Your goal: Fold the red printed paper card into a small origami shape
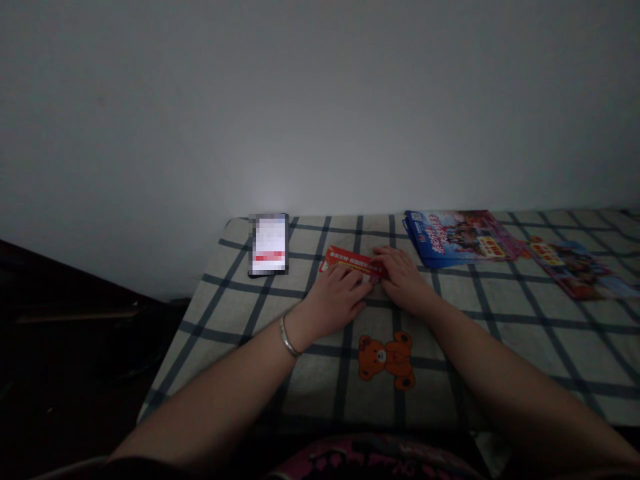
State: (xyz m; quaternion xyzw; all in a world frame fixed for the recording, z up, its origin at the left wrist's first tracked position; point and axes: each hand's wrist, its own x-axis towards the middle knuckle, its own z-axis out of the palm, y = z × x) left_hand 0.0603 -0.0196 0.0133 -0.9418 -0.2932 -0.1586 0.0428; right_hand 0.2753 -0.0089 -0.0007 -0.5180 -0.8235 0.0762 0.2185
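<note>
A red folded leaflet point(347, 256) with white and yellow print lies on the checked tablecloth in front of me. My left hand point(336, 299) comes over its near edge, fingers bent and closed on it. At the leaflet's right end, my right hand point(403, 281) is closed on the edge, its fingertips close to those of my left hand. The hands cover the leaflet's lower part and right end. A silver bracelet point(287, 337) circles my left wrist.
A phone point(270, 243) with a lit, blurred screen lies at the back left. Several blue and pink leaflets point(457, 237) are stacked at the back right, with another leaflet point(583, 268) farther right. An orange bear picture point(385, 360) is on the tablecloth point(230, 300). A wall point(320, 107) rises behind.
</note>
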